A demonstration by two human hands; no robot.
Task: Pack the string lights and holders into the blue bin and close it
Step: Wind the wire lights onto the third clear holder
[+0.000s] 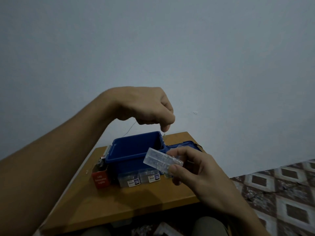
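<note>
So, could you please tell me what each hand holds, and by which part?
Left hand pinches the thin wire mid-strand; right hand grips the clear holder by its right end.

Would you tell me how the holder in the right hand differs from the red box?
The holder is clear; the red box is opaque with white lettering. The right hand grips the holder aloft; the box rests on the table. Both are outside the bin.

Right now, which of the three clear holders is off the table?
The holder gripped by the right hand; the other two stand labelled on the table before the blue bin.
</note>
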